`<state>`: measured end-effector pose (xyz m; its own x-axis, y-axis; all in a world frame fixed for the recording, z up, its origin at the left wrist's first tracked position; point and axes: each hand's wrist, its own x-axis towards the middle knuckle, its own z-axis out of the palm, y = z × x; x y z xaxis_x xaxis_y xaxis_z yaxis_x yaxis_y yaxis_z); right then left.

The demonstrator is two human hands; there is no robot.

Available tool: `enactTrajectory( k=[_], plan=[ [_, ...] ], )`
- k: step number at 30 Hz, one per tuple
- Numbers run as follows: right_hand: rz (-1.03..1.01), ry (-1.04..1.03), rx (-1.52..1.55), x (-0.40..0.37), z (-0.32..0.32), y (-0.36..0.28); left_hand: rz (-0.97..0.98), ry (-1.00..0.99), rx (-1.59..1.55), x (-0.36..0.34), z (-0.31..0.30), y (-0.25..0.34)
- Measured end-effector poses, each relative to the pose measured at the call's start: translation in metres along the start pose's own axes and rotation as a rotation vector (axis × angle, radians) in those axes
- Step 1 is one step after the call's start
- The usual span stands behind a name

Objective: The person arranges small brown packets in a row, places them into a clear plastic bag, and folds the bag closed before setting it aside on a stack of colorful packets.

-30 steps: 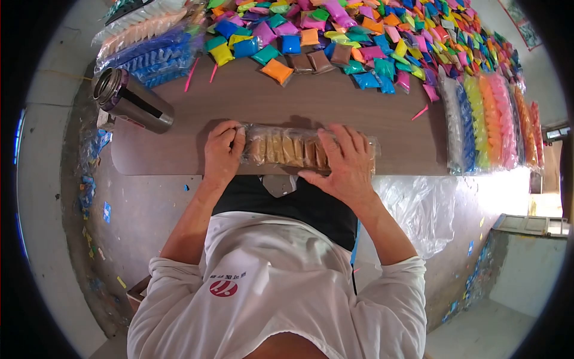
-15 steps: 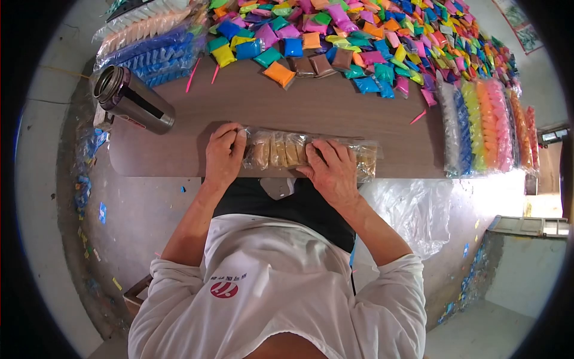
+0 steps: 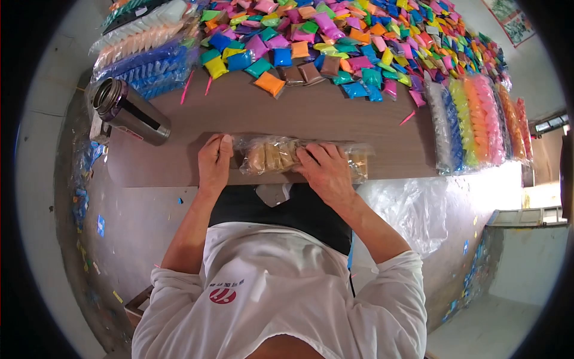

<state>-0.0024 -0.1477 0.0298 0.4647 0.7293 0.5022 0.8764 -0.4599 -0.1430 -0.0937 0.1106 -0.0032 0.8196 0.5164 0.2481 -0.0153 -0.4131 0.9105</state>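
A long clear bag of tan packets (image 3: 273, 157) lies across the table near its front edge. My left hand (image 3: 214, 161) is at the bag's left end, its thumb and fingers pinched on the plastic edge. My right hand (image 3: 326, 170) lies over the right half of the bag, with fingers bent onto the packets and partly covering them. More tan packets show to the right of that hand, inside the clear plastic.
Many small colored packets (image 3: 287, 57) are heaped along the back. A metal flask (image 3: 134, 113) leans at the left beside bagged blue packets (image 3: 158, 69). Long filled bags (image 3: 472, 119) stand at the right. Pink sticks (image 3: 407, 118) lie on the table (image 3: 239, 107).
My left hand has moved slightly left, away from the packets, with the bag's end still pinched. My right hand has shifted a little left over the bag. The whole view has shifted slightly.
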Motion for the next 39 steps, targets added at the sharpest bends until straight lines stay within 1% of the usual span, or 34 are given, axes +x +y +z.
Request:
enactTrajectory(
  k=[3,6,9,11,14,15,17,19,21,24,26,27,29,30,32,34,36,38,39],
  plan=[
    [0.017,0.025,0.014,0.003,0.000,0.003,0.050,-0.015,0.011,0.001,-0.002,-0.006],
    [0.073,0.017,0.049,0.010,-0.005,0.008,-0.003,0.017,-0.028,0.000,0.003,-0.003],
    [0.142,0.027,0.079,0.016,-0.009,0.016,0.060,-0.005,0.030,0.001,0.002,-0.002],
    [0.182,0.044,0.110,0.023,-0.012,0.021,0.057,-0.024,0.072,0.000,0.002,0.003],
    [0.209,-0.072,0.188,0.029,-0.013,0.042,0.078,-0.031,0.142,0.001,0.003,-0.002],
    [0.249,-0.086,0.236,0.030,-0.013,0.043,0.090,-0.031,0.165,0.001,0.002,-0.004],
    [0.335,-0.096,0.302,0.034,-0.019,0.049,0.101,-0.040,0.170,0.000,0.001,-0.010],
    [0.313,-0.078,0.350,0.031,-0.015,0.063,0.102,-0.037,0.172,-0.001,0.002,-0.011],
    [0.395,-0.065,0.369,0.031,-0.010,0.074,0.131,-0.064,0.188,0.001,0.001,-0.016],
    [0.577,-0.191,0.620,0.037,-0.037,0.086,0.151,-0.060,0.224,0.001,0.004,-0.010],
    [0.680,-0.195,0.776,0.035,-0.055,0.093,0.188,-0.064,0.251,0.002,0.002,-0.014],
    [0.730,-0.196,0.855,0.033,-0.066,0.098,0.160,-0.076,0.252,0.003,0.002,-0.011],
    [0.853,-0.168,0.843,0.031,-0.102,0.104,0.099,-0.101,0.253,0.002,0.003,-0.001],
    [0.914,-0.154,0.838,0.029,-0.122,0.107,0.139,-0.086,0.261,0.002,0.005,-0.004],
    [0.968,-0.038,0.946,0.021,-0.156,0.118,0.214,-0.052,0.284,0.002,0.006,-0.016],
    [1.035,-0.039,0.815,0.027,-0.224,0.115,0.257,-0.050,0.335,0.002,0.008,-0.006],
    [1.048,0.115,0.767,0.006,-0.246,0.161,0.265,-0.048,0.377,0.004,0.009,0.002],
    [1.067,0.147,0.531,-0.009,-0.289,0.209,0.233,-0.049,0.409,0.002,0.011,0.003],
    [0.992,0.219,0.692,-0.015,-0.318,0.225,0.243,-0.053,0.421,0.002,0.011,0.001]
  ],
)
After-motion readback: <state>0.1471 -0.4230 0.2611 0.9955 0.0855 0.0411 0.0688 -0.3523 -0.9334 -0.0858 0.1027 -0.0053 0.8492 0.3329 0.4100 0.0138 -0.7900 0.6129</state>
